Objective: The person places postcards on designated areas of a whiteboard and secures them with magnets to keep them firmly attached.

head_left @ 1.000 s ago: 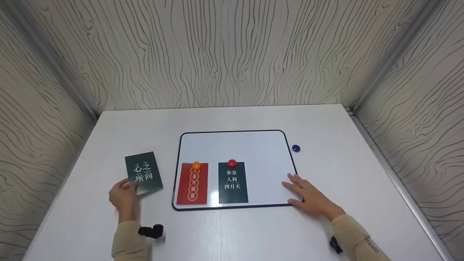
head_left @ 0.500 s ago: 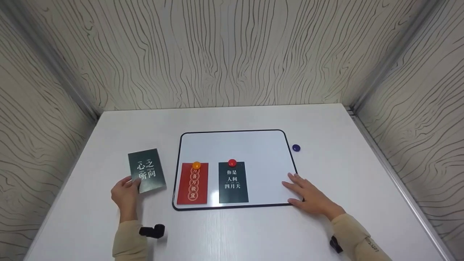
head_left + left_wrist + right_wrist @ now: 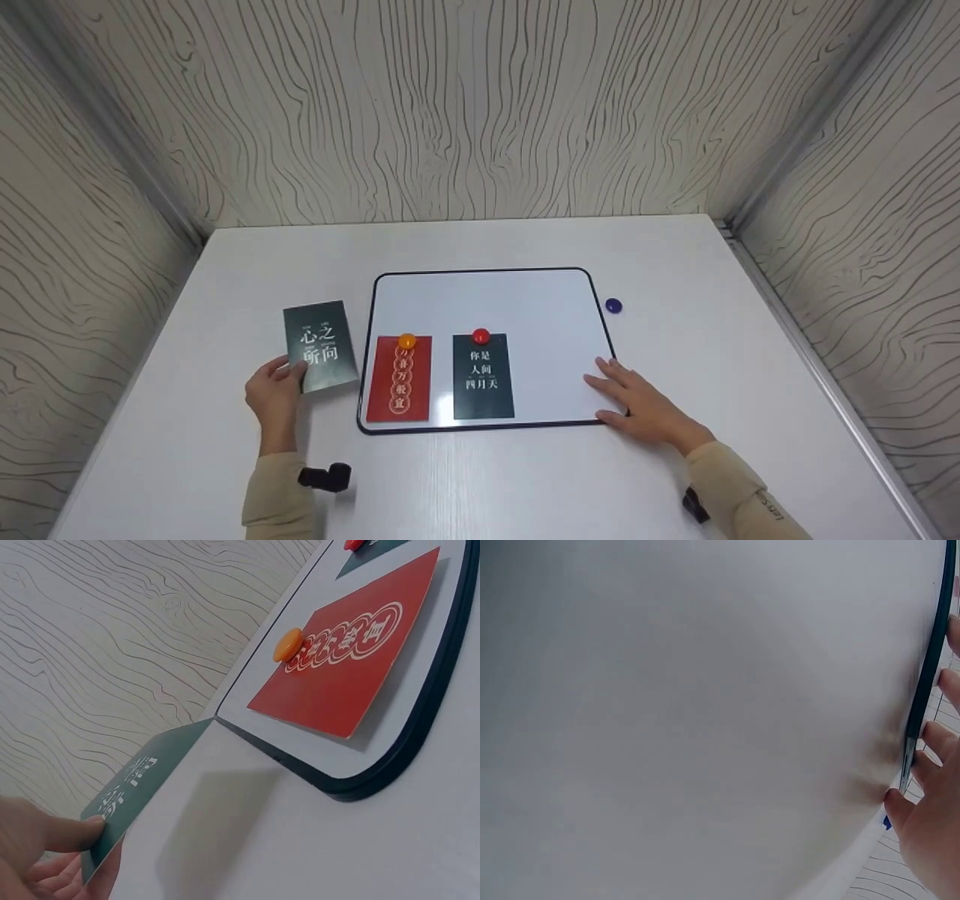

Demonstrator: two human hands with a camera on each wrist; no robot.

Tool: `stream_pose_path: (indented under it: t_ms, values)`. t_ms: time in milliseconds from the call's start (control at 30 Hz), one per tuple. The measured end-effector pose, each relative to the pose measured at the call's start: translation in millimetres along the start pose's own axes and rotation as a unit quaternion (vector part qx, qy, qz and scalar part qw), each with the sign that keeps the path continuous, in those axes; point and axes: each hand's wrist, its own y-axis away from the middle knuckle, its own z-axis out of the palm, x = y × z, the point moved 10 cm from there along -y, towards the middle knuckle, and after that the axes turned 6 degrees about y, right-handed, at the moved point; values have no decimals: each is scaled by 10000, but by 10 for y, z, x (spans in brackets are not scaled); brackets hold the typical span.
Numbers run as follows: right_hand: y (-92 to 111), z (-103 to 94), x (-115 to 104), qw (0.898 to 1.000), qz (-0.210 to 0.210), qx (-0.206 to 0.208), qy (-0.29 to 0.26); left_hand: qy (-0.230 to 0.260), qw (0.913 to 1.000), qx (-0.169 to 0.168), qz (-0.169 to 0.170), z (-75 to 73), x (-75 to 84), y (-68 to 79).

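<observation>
My left hand [image 3: 276, 390] pinches a dark green card [image 3: 322, 337] with white characters by its lower left edge, thumb on top. Raised off the table, the card [image 3: 154, 765] casts a shadow in the left wrist view. To its right lies a black-framed whiteboard [image 3: 547, 315]. An orange magnet [image 3: 406, 341] sits at the top of a red card [image 3: 400, 382] on the board. Beside that, a red magnet [image 3: 481, 336] is on a second green card [image 3: 484, 401]. My right hand [image 3: 649, 411] rests with spread fingers over the board's lower right corner.
A dark blue magnet [image 3: 613, 305] lies on the white table [image 3: 465, 487], just outside the board's upper right edge. Wood-patterned panels [image 3: 465, 112] enclose the table at the back and both sides. Black camera mounts [image 3: 325, 477] are on both wrists.
My left hand has moved right, carrying the green card up and toward the whiteboard's left edge. The right hand, the board and its cards stay in place.
</observation>
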Motion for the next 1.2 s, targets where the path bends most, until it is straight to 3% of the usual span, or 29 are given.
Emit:
stream_pose_path:
  t_ms: [533,800,1200]
  values:
    - [-9,26,62,9997,249,-78,0,-11,9996,-209,179,247,96,149]
    - [-16,51,79,9995,290,-140,28,-61,9995,-222,210,289,121,188]
    - [-9,18,38,10000,48,26,56,32,9981,-562,245,425,197,289]
